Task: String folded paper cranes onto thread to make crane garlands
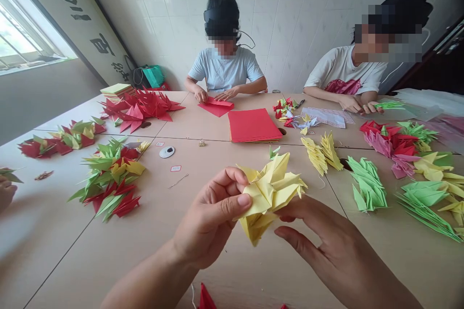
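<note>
In front of me, a yellow folded-paper origami cluster [270, 186] with several pointed flaps is pinched between the thumb and fingers of my left hand [221, 207]. My right hand [326, 236] reaches in from the right; its fingers go behind the cluster's lower right side, and its thumb stands apart from them. The tips of those right fingers are partly hidden by the paper. Just beyond the cluster lies a small green folded piece [274, 152]. Red folded tips [206, 297] and a white thread show at the bottom edge, below my hands.
Red, green and yellow origami chains [112, 176] lie to the left. Yellow [314, 155] and green stacks [367, 184] lie right. Beyond are red paper sheets [253, 125] and a thread spool [166, 151]. Across the table, one person [226, 70] folds red paper; another [348, 70] holds green pieces.
</note>
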A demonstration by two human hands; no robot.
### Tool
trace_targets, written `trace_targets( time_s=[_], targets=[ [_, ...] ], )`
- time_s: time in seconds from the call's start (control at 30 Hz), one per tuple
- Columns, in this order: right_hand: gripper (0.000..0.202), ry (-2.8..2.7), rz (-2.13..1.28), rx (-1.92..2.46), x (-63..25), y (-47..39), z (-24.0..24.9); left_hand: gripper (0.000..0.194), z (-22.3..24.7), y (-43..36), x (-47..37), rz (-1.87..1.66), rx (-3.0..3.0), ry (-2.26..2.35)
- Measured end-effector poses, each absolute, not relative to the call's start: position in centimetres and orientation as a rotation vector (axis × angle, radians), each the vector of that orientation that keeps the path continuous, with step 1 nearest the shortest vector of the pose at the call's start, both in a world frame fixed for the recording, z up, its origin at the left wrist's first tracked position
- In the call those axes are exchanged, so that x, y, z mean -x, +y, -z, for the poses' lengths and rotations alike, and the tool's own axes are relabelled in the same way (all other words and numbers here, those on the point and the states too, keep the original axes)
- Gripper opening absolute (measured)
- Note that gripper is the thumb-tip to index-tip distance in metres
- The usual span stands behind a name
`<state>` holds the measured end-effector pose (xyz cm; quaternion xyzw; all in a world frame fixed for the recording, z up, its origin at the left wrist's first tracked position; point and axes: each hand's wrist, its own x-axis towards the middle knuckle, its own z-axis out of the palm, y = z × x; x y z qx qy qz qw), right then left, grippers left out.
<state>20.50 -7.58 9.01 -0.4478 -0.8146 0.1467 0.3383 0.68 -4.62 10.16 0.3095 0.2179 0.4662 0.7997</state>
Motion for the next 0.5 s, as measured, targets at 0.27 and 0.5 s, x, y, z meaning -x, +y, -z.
trace_targets(
  time_s=[0.27, 0.5],
  targets=[
    [0.008, -1.959, -0.744, 1.15, -21.0, -7.6, -9.8, 0.007, -10.1, -4.4, -0.8, -1.119, -0.674, 0.546],
    [0.004, -1.533, -0.966, 1.005, -21.8, -7.5, -9.1, 0.025, -9.5, -4.9, -1.1, -1.072, -0.967, 0.49]
  ],
)
